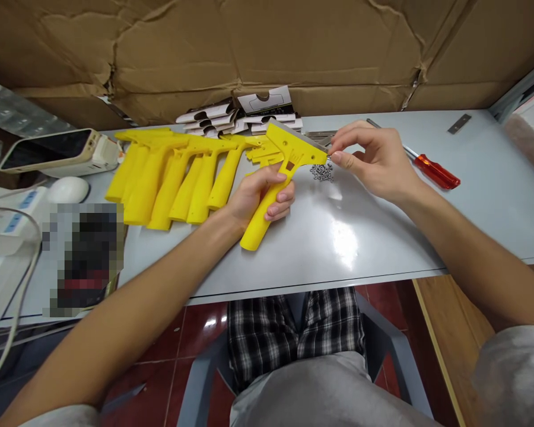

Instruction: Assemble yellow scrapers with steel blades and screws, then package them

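My left hand (267, 196) is wrapped round the handle of a yellow scraper (296, 148), which tilts up and to the right over the table. A thin metal blade edge shows along the top of its wide head. At the right corner of that head, my right hand (374, 154) pinches with thumb and fingertips. Whatever sits in that pinch is too small to make out. Just below the corner lies a small pile of screws (323, 172). More yellow scraper handles (160, 178) lie side by side to the left, with flat yellow pieces (264, 151) beside them.
A red-handled screwdriver (436, 172) lies right of my right hand. Farther right is a metal blade (459, 123). Folded cardboard sleeves (267, 107) are stacked against the brown cardboard (182, 53) at the back. A phone (48, 151) and a white mouse (68, 190) sit at left.
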`<state>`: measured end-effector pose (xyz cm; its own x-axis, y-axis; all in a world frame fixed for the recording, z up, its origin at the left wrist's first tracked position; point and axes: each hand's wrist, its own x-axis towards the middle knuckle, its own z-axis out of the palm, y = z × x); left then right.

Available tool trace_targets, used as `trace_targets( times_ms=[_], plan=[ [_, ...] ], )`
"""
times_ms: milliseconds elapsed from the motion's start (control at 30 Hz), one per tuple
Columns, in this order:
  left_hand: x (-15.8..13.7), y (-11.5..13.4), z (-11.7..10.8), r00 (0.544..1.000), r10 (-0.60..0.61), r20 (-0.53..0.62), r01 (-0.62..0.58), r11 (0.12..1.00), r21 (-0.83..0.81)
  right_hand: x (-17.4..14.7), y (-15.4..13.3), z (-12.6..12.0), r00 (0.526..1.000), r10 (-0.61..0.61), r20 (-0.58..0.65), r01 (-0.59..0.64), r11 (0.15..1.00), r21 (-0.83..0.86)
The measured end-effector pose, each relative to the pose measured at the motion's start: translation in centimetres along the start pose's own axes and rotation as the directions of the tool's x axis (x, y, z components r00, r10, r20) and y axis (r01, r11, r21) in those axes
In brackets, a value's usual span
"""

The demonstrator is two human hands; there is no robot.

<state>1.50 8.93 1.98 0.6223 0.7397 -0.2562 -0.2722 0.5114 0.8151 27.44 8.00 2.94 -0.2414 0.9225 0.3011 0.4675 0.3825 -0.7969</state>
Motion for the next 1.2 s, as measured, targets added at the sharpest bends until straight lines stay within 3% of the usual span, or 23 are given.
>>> trace_targets(
  times_ms=[267,567,833,1033,1200],
  plan=[
    [-0.2,-0.1,0.3,1.000,-0.017,-0.015,0.018,0.999,0.031,-0.1,0.1,2.6,0.999,0.051,0.018,-0.053,0.992,0.115],
    [-0.1,-0.2,0.3,1.000,-0.022,-0.005,0.022,1.000,0.012,-0.1,-0.7,2.9,0.996,0.092,0.020,-0.095,0.967,0.236],
    [-0.1,-0.4,0.1,0.998,0.021,0.053,-0.023,0.999,0.029,-0.2,-0.6,2.9,0.997,0.072,0.024,-0.075,0.980,0.187],
    [-0.2,-0.3,0.3,0.999,-0.048,0.010,0.048,0.997,-0.054,-0.2,-0.4,3.0,0.998,0.068,-0.014,-0.064,0.979,0.194],
    [-0.2,-0.3,0.3,0.999,-0.026,0.026,0.027,0.999,-0.027,-0.3,-0.4,3.1,0.998,0.065,-0.024,-0.061,0.987,0.150]
  ],
)
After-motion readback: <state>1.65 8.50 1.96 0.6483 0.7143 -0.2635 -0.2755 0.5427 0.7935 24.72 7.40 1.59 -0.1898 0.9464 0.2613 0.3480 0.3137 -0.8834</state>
